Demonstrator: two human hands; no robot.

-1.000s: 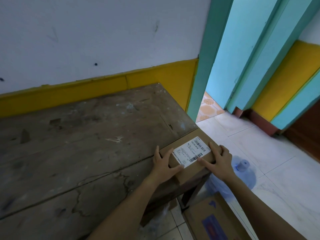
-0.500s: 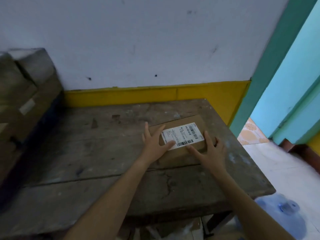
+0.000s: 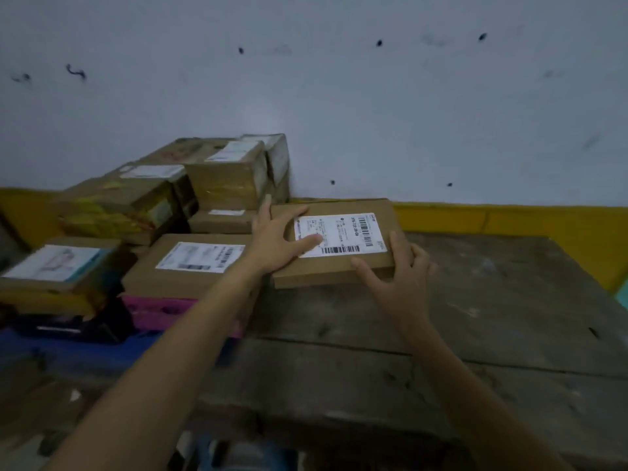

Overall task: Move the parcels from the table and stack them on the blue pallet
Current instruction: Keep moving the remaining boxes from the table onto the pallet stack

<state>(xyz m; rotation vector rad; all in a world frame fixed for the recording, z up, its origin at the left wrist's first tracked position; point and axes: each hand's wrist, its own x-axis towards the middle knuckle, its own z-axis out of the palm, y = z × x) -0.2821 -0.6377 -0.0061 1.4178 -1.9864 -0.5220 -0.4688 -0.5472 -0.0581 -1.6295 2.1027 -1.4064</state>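
Observation:
A flat brown parcel (image 3: 343,270) with a white barcode label is held just above the left part of the worn wooden table (image 3: 475,317). My left hand (image 3: 277,241) grips its left edge, thumb on the label. My right hand (image 3: 397,277) grips its near right corner. To the left, several stacked cardboard parcels (image 3: 204,263) rest on the blue pallet (image 3: 68,355), whose blue surface shows at the lower left. The parcel in my hands is next to the stack; I cannot tell if they touch.
A white wall with a yellow band (image 3: 492,219) runs behind the table and the stack. A pink parcel (image 3: 159,311) lies under the nearest labelled box. A box with a teal-and-white top (image 3: 51,266) sits at the far left.
The parcel has travelled left across the table in both hands, from the right edge to beside the stack. My view has swung left, bringing the pallet and its parcels into sight.

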